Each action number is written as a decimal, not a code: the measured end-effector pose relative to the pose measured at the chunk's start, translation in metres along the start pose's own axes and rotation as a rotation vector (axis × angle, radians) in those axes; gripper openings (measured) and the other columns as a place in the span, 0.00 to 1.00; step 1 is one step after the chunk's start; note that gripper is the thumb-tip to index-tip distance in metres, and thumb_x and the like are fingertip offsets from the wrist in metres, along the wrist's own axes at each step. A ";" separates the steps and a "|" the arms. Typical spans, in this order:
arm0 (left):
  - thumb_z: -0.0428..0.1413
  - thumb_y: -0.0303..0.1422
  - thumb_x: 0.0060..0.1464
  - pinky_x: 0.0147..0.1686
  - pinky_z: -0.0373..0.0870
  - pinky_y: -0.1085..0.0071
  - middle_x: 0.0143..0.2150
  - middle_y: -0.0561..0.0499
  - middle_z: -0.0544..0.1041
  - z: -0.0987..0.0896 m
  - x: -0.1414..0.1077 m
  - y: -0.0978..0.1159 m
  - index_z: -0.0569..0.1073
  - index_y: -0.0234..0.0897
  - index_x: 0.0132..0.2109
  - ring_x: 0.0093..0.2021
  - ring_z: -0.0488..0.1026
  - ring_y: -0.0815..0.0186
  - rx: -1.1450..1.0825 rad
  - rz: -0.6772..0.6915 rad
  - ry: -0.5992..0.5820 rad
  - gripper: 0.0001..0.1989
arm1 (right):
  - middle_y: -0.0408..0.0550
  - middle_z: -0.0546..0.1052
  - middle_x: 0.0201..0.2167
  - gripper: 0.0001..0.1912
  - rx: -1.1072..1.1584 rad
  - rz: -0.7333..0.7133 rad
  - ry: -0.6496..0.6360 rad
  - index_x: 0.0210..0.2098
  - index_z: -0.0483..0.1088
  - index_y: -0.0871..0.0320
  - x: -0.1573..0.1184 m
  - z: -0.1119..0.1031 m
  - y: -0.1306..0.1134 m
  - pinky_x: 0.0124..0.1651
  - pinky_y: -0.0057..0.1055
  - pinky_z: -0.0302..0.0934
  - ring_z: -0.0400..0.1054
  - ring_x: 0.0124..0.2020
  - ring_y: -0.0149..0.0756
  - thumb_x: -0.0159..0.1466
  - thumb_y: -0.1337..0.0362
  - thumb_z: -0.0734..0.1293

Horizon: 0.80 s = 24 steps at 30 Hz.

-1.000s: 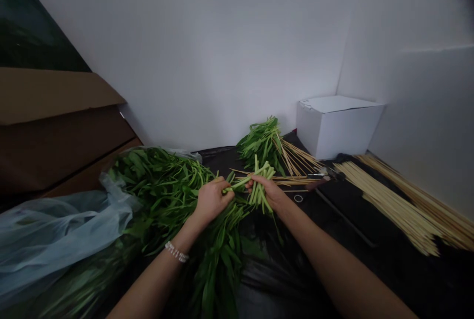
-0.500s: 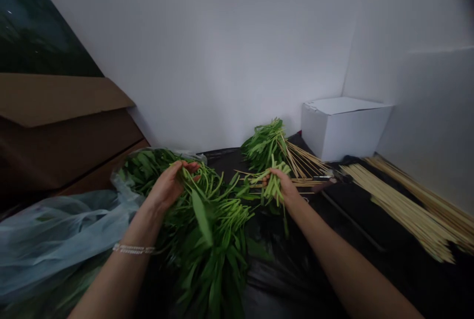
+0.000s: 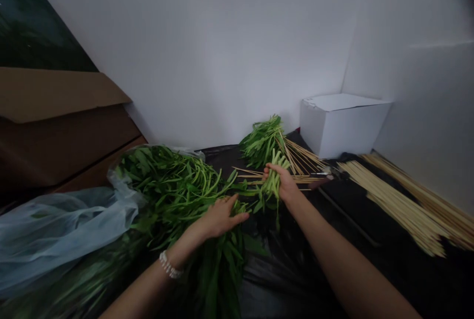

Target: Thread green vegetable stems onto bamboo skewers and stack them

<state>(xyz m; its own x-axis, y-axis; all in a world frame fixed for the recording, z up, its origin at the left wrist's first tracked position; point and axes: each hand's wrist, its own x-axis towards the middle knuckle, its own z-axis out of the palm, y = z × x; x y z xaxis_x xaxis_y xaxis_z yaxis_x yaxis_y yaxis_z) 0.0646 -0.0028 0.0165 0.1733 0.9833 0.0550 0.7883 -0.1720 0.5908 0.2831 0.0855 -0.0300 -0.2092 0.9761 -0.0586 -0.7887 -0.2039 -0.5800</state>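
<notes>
My right hand [image 3: 280,179] is wrapped round a bunch of water spinach [image 3: 273,185]; its pale cut stems stick up and a few leaves hang below. My left hand [image 3: 222,216], with a beaded bracelet at the wrist, reaches over a bundle of water spinach [image 3: 222,269] with thumb and fingers apart, hiding part of the stems. Behind it spreads a loose heap of the same greens [image 3: 170,176], lying in a clear plastic bag [image 3: 74,225]. Farther back, near the wall, stands another pile of greens [image 3: 262,139].
Thin bamboo sticks [image 3: 301,153] lie beside the back pile, and several thicker bundles of sticks [image 3: 396,205] lie at right. A white box [image 3: 348,126] stands at the back right, a cardboard box [image 3: 66,136] at left. Black plastic sheeting [image 3: 270,274] covers the surface.
My left hand has moved right and down from the loose heap to the front bundle; the leafy stem it held is no longer seen in it. My right hand stays with its bunch.
</notes>
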 end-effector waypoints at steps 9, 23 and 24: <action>0.67 0.43 0.40 0.49 0.69 0.63 0.46 0.42 0.81 -0.005 0.053 0.041 0.80 0.37 0.43 0.48 0.76 0.53 -0.525 0.051 0.046 0.23 | 0.33 0.68 0.16 0.20 -0.296 -0.148 -0.133 0.36 0.69 0.57 -0.016 0.026 0.022 0.18 0.22 0.55 0.58 0.15 0.24 0.45 0.68 0.76; 0.62 0.40 0.44 0.37 0.73 0.64 0.34 0.44 0.81 0.028 0.067 0.042 0.76 0.32 0.37 0.32 0.78 0.60 -1.165 -0.137 0.204 0.15 | 0.42 0.79 0.39 0.58 -0.475 -0.117 -0.236 0.68 0.44 0.48 -0.023 0.035 0.034 0.40 0.31 0.68 0.74 0.35 0.33 0.45 0.74 0.75; 0.61 0.40 0.45 0.37 0.74 0.63 0.33 0.45 0.81 0.022 0.067 0.042 0.75 0.33 0.35 0.31 0.78 0.60 -1.206 -0.151 0.219 0.14 | 0.41 0.79 0.37 0.58 -0.464 -0.090 -0.240 0.68 0.43 0.48 -0.023 0.035 0.035 0.39 0.30 0.68 0.74 0.34 0.33 0.46 0.72 0.75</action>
<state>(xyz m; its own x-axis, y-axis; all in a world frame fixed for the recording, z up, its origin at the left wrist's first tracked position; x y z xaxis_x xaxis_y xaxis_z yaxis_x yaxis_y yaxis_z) 0.1222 0.0550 0.0269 -0.0662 0.9977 -0.0127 -0.2769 -0.0061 0.9609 0.2405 0.0529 -0.0202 -0.3218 0.9324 0.1644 -0.4825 -0.0121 -0.8758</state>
